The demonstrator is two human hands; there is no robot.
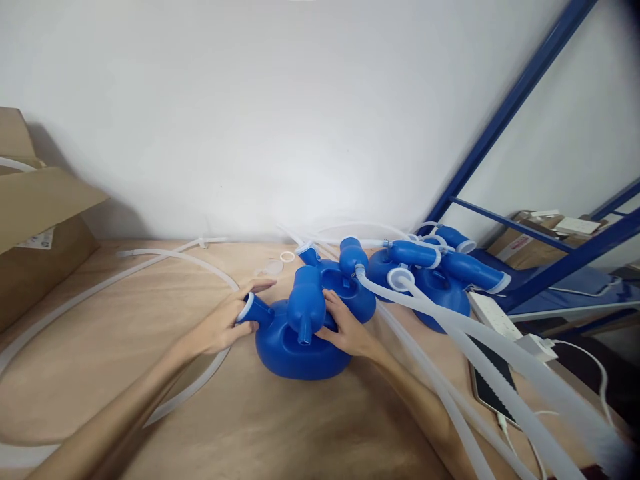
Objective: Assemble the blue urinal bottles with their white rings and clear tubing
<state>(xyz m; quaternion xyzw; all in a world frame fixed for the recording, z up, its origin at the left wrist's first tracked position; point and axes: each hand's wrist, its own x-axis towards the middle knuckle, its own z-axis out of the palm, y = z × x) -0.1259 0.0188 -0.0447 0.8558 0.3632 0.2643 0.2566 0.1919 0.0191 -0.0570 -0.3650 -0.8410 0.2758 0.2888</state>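
Observation:
A round blue container (303, 360) sits on the brown table, with a smaller blue bottle-shaped part (305, 303) lying on top of it, its narrow nozzle toward me. My left hand (225, 323) is around the container's white-rimmed neck (256, 309), thumb below and fingers above. My right hand (349, 328) touches the right side of the bottle-shaped part, fingers bent, fingertips partly hidden behind it. Just behind stands another blue container (363, 303), with a blue piece (353, 255) joined to a clear hose (390, 292).
More blue containers (443, 293) and bottle parts lie at the right, with clear hoses crossing toward me. A phone (493, 380) and power strip (493, 317) are at the right edge. A long hose (95, 287) curves at left, beside a cardboard box (50, 267). A white ring (287, 256) lies near the wall.

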